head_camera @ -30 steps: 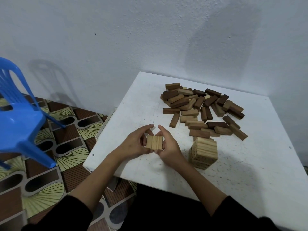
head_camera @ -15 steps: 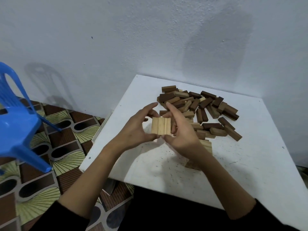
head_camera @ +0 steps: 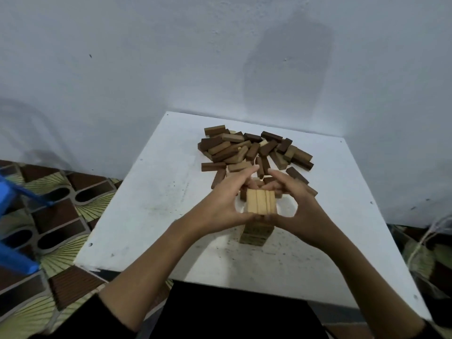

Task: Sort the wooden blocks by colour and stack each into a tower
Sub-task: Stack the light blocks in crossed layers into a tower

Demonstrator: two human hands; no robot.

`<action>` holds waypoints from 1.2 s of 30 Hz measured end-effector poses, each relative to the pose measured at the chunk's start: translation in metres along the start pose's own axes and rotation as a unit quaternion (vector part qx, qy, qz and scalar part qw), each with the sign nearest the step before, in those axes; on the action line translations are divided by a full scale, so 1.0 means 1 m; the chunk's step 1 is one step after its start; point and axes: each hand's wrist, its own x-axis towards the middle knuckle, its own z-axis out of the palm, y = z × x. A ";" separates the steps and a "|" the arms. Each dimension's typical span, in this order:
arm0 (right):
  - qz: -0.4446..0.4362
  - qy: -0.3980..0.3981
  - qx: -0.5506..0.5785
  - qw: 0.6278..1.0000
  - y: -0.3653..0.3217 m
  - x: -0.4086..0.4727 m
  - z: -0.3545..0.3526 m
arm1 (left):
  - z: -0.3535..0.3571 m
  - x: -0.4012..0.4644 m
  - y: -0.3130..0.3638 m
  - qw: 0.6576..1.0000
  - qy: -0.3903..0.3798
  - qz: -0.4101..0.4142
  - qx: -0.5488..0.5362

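Gripping between both hands, left and right: our row of three pale blocks, held over pale tower. Beyond: mixed block heap on white worktop.

Both hands, left hand and right hand, pinch a row of pale blocks seemingly atop the tower; loose pile at twelve o'clock.

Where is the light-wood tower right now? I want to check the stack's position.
In the head view the light-wood tower stands on the white table, near its front middle, under both hands' set of three light blocks, with the block pile behind.
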 end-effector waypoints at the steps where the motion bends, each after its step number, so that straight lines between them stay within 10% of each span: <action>1: 0.001 -0.002 0.003 1.000 0.003 -0.002 0.000 | 0.003 0.000 0.000 1.000 -0.006 -0.005 0.001; 36: -0.005 -0.027 0.014 1.000 0.026 -0.013 0.012 | 0.012 -0.011 -0.010 1.000 -0.013 0.008 0.017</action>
